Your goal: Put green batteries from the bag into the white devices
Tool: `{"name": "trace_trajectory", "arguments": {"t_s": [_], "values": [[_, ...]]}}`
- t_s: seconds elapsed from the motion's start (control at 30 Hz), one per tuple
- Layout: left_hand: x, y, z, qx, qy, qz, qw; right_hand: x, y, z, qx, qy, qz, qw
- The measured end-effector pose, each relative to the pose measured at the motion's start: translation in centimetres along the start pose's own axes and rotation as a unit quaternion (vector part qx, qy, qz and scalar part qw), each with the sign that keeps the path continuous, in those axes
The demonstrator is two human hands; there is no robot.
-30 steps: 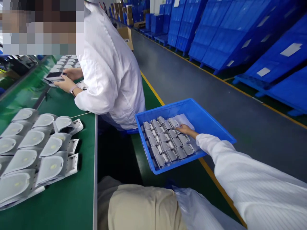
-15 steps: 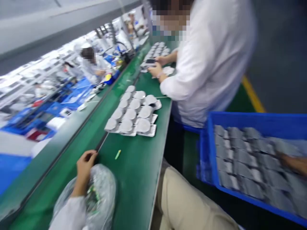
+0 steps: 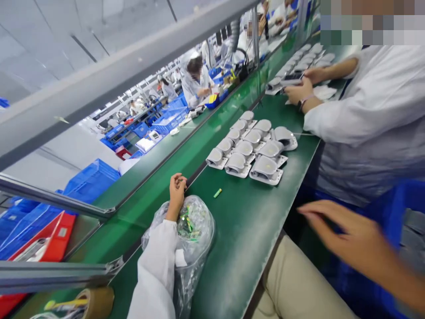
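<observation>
1. Far left, at the near-left corner of the worktop [image 3: 252,221], a roll of brown tape [image 3: 96,303] lies untouched.

2. Your left hand [image 3: 177,189] holds the same station as half a second ago. Its fingers are curled together against the dark strip that runs along the far side of the worktop. Whether they pinch anything cannot be told. The wrist rests on the clear bag [image 3: 194,230] of small green and yellow parts, which has not shifted.

3. Just right of the bag, one loose green piece [image 3: 217,193] lies alone, apart from both hands.

4. Further along, near the far edge, the white domed units [image 3: 252,150] stand in overlapping rows, unchanged.

5. The change is on the right. A second ago your right hand [image 3: 338,235] lay on the grey parts inside the blue bin [image 3: 411,199]. It is now out of the bin, off the near edge of the worktop, above your lap. It is motion-blurred, with the fingers spread apart and nothing between them.

6. Judged from this, the hand leaves the bin empty: no grey part comes across with it, and the stock of grey parts stays in the bin at the far right.

7. Beyond, a co-worker in a white coat [image 3: 365,119] holds a dark-faced unit [image 3: 292,79] in both hands; these hands are not yours.
</observation>
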State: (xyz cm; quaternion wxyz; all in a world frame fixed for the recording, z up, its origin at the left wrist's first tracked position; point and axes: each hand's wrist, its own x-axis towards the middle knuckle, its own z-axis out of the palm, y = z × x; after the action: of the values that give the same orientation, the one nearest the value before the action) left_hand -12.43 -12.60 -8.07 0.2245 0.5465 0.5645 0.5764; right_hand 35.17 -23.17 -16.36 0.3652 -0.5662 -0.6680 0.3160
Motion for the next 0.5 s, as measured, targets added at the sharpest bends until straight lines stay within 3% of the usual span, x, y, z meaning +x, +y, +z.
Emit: {"name": "trace_trajectory", "arguments": {"t_s": [0.03, 0.1, 0.17, 0.27, 0.33, 0.43, 0.5], "values": [[0.0, 0.1, -0.3, -0.016, 0.030, 0.008, 0.999, 1.8, -3.6, 1.6, 0.004, -0.002, -0.104, 0.995], [-0.1, 0.2, -1.0, -0.045, 0.081, 0.014, 0.996, 5.8, -10.1, 5.4, -0.016, -0.035, -0.289, 0.957], [-0.1, 0.1, -1.6, -0.062, 0.106, 0.006, 0.992, 9.4, -14.6, 9.1, -0.079, -0.087, -0.364, 0.924], [-0.2, -0.4, -2.0, -0.076, 0.112, -0.007, 0.991, 12.5, -16.9, 13.1, -0.198, -0.177, -0.376, 0.888], [-0.2, -0.9, -1.9, -0.090, 0.116, -0.017, 0.989, 13.0, -17.0, 13.9, -0.219, -0.192, -0.347, 0.892], [0.3, -1.8, -1.6, -0.117, 0.120, -0.043, 0.985, 11.9, -18.8, 13.4, -0.097, -0.139, -0.321, 0.932], [0.5, -2.3, -1.5, -0.128, 0.119, -0.061, 0.983, 10.7, -21.3, 13.5, 0.008, -0.145, -0.337, 0.930]]}}
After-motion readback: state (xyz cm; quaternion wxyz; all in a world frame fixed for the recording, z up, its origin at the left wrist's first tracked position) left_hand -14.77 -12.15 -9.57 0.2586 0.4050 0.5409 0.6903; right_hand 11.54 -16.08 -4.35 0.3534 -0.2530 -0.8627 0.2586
